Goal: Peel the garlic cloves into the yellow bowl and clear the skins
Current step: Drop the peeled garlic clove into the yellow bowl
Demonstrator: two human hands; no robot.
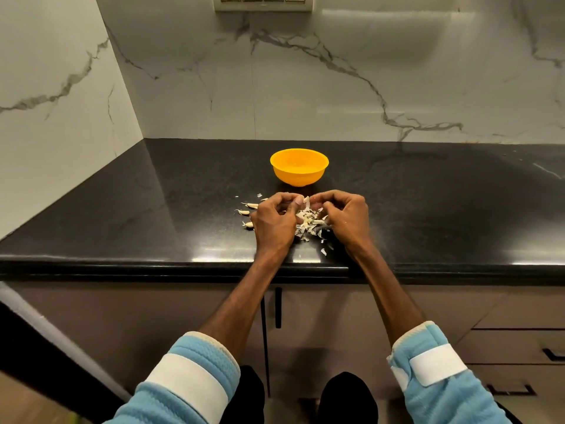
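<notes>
Head view: the black tabletop [153,209] carries a yellow bowl [299,166], standing upright with its mouth up, at the far side of the work area. What lies inside it cannot be told. Just in front of the bowl both hands meet above the tabletop. The left hand [273,220] has its fingers curled and its thumb tip pressed against a garlic clove [306,200]. The right hand [345,218], fingers likewise curled, pinches the same clove from the other side. The clove sits between the two sets of fingertips, at the far end of the hands and nearest the bowl. Only a small pale sliver of it shows, with the visible tip pointing up and away toward the bowl. Its long axis cannot be stated with certainty, as the fingers cover most of it. Directly beneath and between the hands lies a pile of skins [308,224], white to cream, thin and ragged, with a few flakes scattered toward the near edge of the tabletop. Left of the left hand, three loose cloves [252,205] lie flat on the tabletop, close together but apart. They are pale, curved and still in their skins. Each has its long axis roughly left to right, and the thin tails of the two farther ones point left. Both forearms are bare, coming out of light blue sleeves [189,377] with white bands. A white marble wall [336,87] with grey veins backs the tabletop, and brown cabinet doors [214,316] stand below its near edge.
</notes>
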